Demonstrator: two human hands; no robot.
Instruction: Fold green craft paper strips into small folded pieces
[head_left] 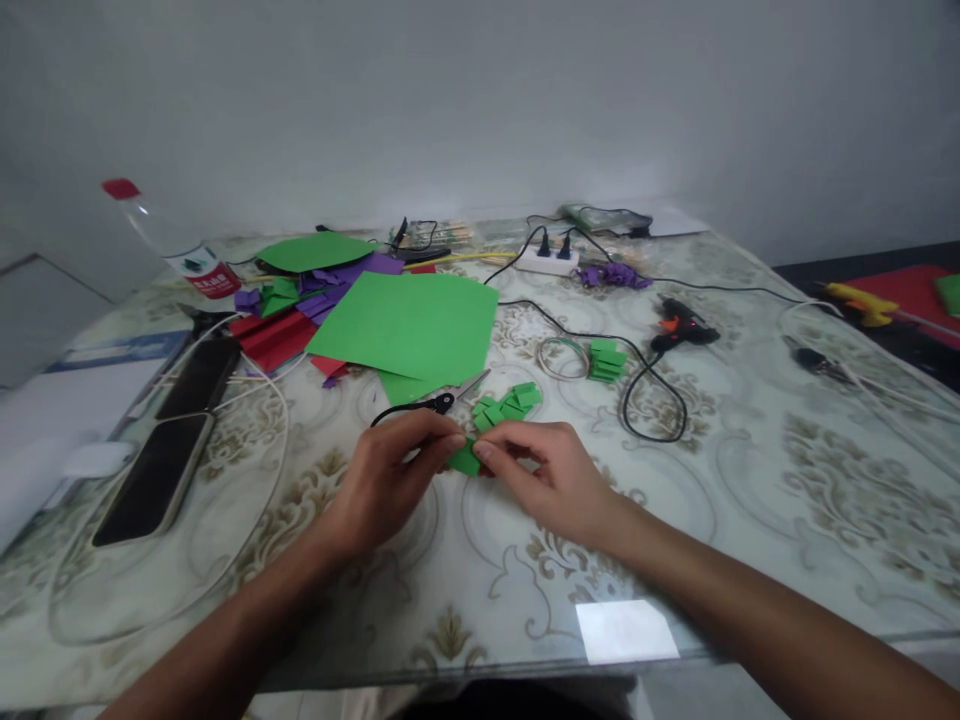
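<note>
Between the fingertips of my left hand (397, 465) and my right hand (551, 475) is a small piece of green paper (464, 459). Both hands pinch it, one from each side, just above the table. Right behind them lies a pile of folded green paper pieces (510, 404). A pair of scissors (444, 402) with black handles rests behind my left hand, its blades pointing right, next to large green paper sheets (409, 325). Farther right, more folded green pieces (606, 361) sit beside a ring (564, 358).
Two phones (156, 480) and a looped white cable lie on the left. A bottle with a red cap (180, 245) stands behind, near red paper (276, 340). A black glue gun (684, 325) is at right, and a white power strip (548, 260) with black cords is at the back.
</note>
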